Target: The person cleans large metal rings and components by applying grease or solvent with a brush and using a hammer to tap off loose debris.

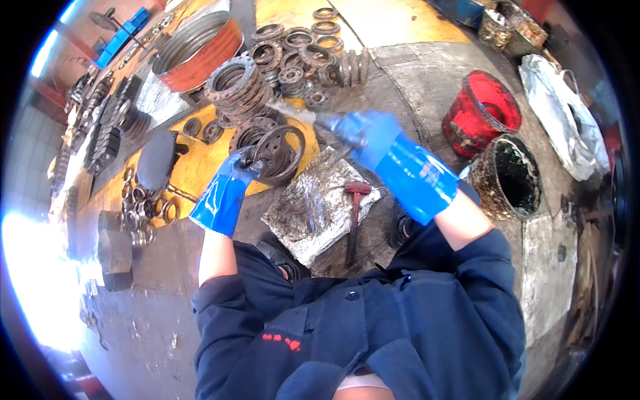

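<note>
My left hand [233,177], in a blue rubber glove, grips a rusty metal ring [301,152] by its near left edge. The ring is tilted up in front of other rings. In my right hand [370,139], gloved the same way and smeared by motion, is a hand tool with a pale blade-like end [292,111]. That end points left, above and beyond the ring; its exact kind is too blurred to tell. Between my feet lies a silvery, stained slab [303,223]. A hammer with a red head [357,190] rests across its right side.
Stacked rusty rings [233,87] stand beyond my left hand, beside an orange-red drum [230,43]. Small metal rings [137,213] lie at left. On the right are a red bucket [460,123], a grimy dark bucket [490,177] and a whitish sack [557,110].
</note>
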A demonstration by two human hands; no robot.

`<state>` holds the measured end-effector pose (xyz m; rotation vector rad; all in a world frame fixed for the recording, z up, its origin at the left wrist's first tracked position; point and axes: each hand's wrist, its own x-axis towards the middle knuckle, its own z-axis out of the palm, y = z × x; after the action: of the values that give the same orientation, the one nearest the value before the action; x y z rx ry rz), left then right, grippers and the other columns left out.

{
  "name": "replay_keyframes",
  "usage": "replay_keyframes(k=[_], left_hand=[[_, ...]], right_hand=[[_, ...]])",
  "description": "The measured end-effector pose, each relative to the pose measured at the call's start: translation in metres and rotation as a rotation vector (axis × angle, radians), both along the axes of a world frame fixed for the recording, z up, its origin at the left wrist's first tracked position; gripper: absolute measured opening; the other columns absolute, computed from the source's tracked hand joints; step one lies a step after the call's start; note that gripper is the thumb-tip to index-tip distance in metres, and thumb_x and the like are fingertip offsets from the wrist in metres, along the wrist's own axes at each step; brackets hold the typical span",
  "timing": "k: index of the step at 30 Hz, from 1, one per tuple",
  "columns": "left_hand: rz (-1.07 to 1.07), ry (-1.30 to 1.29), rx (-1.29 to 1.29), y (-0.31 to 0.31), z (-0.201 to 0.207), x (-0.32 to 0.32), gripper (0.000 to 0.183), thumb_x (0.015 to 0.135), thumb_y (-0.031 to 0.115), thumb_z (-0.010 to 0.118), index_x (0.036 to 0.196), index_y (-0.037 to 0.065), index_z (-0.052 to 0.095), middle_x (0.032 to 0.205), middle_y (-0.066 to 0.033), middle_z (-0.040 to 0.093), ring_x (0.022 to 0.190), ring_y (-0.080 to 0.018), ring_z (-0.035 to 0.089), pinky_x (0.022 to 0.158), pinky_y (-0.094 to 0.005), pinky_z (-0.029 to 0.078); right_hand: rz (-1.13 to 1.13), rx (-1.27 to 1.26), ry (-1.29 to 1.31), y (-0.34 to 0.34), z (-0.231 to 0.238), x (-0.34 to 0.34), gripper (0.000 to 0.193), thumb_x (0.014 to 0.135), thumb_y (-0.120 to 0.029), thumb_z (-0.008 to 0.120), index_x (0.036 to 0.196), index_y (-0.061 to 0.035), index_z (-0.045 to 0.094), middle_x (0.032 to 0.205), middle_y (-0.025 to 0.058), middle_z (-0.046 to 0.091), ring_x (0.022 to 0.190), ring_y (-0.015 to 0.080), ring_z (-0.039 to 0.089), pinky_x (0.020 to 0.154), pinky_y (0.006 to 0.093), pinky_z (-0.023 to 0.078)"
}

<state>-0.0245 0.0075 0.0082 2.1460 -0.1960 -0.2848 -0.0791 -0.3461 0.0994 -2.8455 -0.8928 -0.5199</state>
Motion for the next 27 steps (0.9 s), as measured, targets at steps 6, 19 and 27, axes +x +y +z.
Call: replay_keyframes(k=[6, 19, 27], left_hand=[[-0.026, -0.116, 0.051, 0.018, -0.025, 0.016, 0.035, 0.087, 0.006, 0.071, 0.122, 0.004, 0.066, 0.110, -0.0057, 0.071, 0.097, -0.0136, 0.063, 0.088, -0.0307, 0.051], [-0.163, -0.146, -0.222, 0.018, -0.054, 0.035, 0.031, 0.089, 0.006, 0.060, 0.119, -0.001, 0.064, 0.107, -0.0091, 0.070, 0.093, -0.0203, 0.065, 0.080, -0.0317, 0.053], [-0.134, -0.148, -0.047, 0.042, -0.065, 0.048, 0.033, 0.090, 0.008, 0.063, 0.122, 0.001, 0.064, 0.114, -0.0091, 0.068, 0.100, -0.0182, 0.063, 0.086, -0.0309, 0.050]], right_hand=[[-0.302, 1.299, 0.560, -0.104, 0.066, -0.058, 0.032, 0.092, -0.016, 0.071, 0.122, -0.0072, 0.068, 0.101, 0.0067, 0.074, 0.068, 0.0100, 0.062, 0.059, 0.0240, 0.051], [-1.311, 2.527, 0.061, -0.429, -0.143, -0.292, 0.019, 0.097, -0.029, 0.054, 0.104, -0.0150, 0.064, 0.092, 0.0094, 0.072, 0.040, 0.0101, 0.044, 0.035, 0.0235, 0.038], [-1.254, 2.764, 0.162, -0.405, -0.184, -0.325, 0.025, 0.098, -0.037, 0.055, 0.094, -0.0167, 0.070, 0.056, -0.0050, 0.061, 0.034, 0.0089, 0.037, 0.039, 0.0270, 0.032]])
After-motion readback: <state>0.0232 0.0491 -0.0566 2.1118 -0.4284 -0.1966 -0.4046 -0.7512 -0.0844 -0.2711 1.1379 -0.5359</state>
